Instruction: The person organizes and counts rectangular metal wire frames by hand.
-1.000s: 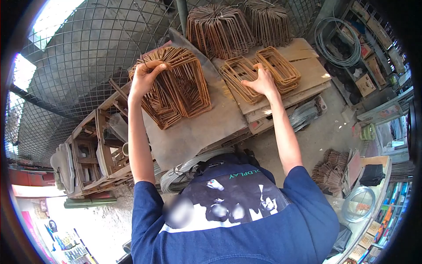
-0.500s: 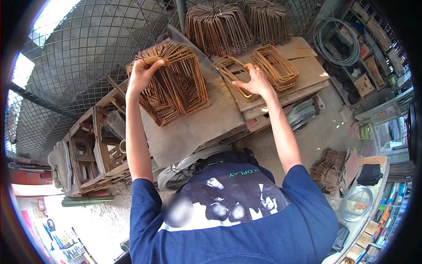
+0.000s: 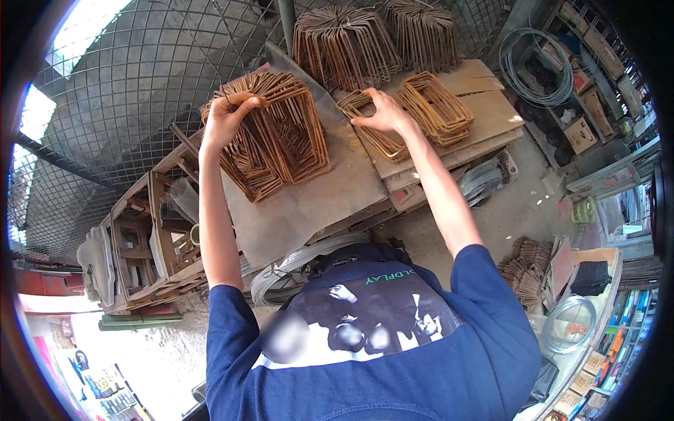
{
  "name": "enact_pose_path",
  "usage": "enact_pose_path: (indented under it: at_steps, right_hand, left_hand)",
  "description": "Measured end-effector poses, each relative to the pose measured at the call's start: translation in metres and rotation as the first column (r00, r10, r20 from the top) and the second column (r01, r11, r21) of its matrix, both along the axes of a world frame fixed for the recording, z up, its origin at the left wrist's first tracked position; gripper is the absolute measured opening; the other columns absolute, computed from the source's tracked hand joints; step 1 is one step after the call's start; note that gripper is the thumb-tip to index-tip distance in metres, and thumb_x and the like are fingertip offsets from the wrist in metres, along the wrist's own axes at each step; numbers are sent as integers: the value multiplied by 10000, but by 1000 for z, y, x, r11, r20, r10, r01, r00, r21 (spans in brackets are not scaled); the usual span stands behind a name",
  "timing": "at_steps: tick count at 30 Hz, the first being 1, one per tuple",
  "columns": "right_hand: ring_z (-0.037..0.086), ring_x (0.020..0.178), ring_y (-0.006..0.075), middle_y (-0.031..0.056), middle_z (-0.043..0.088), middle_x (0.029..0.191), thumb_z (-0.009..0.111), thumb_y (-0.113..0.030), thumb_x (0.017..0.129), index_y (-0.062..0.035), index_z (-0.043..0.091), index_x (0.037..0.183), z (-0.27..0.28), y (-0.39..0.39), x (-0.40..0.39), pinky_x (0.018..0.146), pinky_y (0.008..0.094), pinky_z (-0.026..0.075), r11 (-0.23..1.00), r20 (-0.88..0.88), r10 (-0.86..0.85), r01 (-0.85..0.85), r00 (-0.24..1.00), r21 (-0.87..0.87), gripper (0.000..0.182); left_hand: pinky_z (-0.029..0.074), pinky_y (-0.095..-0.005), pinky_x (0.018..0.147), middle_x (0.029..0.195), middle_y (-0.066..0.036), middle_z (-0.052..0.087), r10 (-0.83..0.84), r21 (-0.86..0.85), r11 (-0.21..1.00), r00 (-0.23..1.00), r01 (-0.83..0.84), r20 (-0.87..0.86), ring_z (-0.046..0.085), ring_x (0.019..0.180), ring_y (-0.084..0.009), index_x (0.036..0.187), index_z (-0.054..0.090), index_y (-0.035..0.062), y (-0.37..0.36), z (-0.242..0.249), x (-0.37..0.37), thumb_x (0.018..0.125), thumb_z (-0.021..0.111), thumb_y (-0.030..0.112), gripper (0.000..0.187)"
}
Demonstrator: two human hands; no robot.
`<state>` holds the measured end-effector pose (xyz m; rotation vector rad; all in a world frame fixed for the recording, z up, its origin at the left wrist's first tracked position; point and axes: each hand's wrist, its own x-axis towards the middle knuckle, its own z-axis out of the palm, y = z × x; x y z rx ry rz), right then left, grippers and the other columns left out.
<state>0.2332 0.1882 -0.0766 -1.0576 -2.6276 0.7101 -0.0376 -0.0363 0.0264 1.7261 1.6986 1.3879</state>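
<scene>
A fanned bundle of rusty rebar stirrups [image 3: 307, 144] stands on the near table. My left hand [image 3: 228, 119] pinches its top corner between thumb and fingers. To the right, my right hand [image 3: 385, 114] is over the far end of a low stack of rectangular stirrups [image 3: 390, 149], thumb and forefinger spread apart at its upper bars. Beside that hand lies a second, taller stack of rectangular stirrups [image 3: 444, 116].
Two big bundles of bent stirrups [image 3: 344, 45] stand at the back against the wire mesh [image 3: 168, 49]. Flat boards [image 3: 491, 105] carry the low stacks. A wire coil [image 3: 537, 67] hangs at right, and more wire coils [image 3: 281, 277] lie under the table.
My right hand has moved away from me and to the left, toward the far end of the low stack. My left hand keeps its hold on the bundle.
</scene>
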Motion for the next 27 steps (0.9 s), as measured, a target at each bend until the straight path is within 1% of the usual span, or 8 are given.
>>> enact_pose_path:
  at_steps: [6,8,14,16,20,23,24,27]
  right_hand:
    - [435,1255,393,290,425,1352,804,-558,586,7,295,1400,13,21,-43,1043,458,393,998,57,44,-41,997,-52,1114]
    - [437,1259,386,278,426,1360,804,-548,585,14,270,1409,17,22,-52,1050,451,389,995,155,41,-26,987,-100,1132]
    - [435,1260,387,284,430,1353,811,-497,602,20,178,1430,12,29,-62,1044,560,358,998,142,-4,13,990,-66,1164]
    - [444,1246,395,310,420,1342,822,-480,606,19,187,1421,31,23,-54,1027,561,380,995,-75,-27,20,997,-97,1147]
    - [518,1162,381,316,475,1260,845,-537,563,7,231,1386,72,23,-27,946,513,476,991,-333,-57,12,941,-136,1161]
    - [561,1096,344,258,542,1146,819,-543,611,32,244,1374,100,27,2,917,501,495,971,-640,-70,-95,765,-220,1115]
    - [568,1084,310,235,552,1128,813,-487,657,32,265,1361,104,33,9,920,461,498,988,-677,-70,-44,733,-150,1032]
    - [567,1085,239,180,557,1113,796,-315,737,13,298,1335,106,41,15,939,370,487,968,-875,24,-229,484,-100,844]
  left_hand:
    - [481,-252,812,850,-42,705,-27,13,1000,999,26,27,614,825,-80,920,699,-28,1,0,1,908,619,180,223]
    - [481,-255,819,852,-41,705,-12,7,1000,1000,12,10,616,831,-83,920,699,-26,-1,3,3,911,614,175,219]
    - [473,-243,810,862,-34,706,3,-24,1000,1000,-3,-26,604,827,-72,933,702,-12,0,-1,-2,910,616,195,226]
    - [472,-243,806,861,-26,707,3,-29,1000,1000,-3,-3,601,822,-70,936,705,-5,-1,0,1,910,616,196,221]
    - [477,-245,796,849,-25,704,-3,-7,1000,999,3,-40,600,814,-66,924,702,-10,-1,2,1,906,619,182,210]
    - [481,-241,789,847,-26,704,15,-22,1000,999,-16,-46,601,813,-64,921,701,-11,-2,1,1,909,612,172,204]
    - [481,-241,789,847,-26,704,15,-23,1000,999,-16,-44,601,813,-64,921,701,-11,-2,2,2,909,612,172,204]
    - [481,-240,789,850,-28,706,-5,-11,1000,999,5,-39,602,812,-64,922,700,-13,-1,1,2,911,610,175,209]
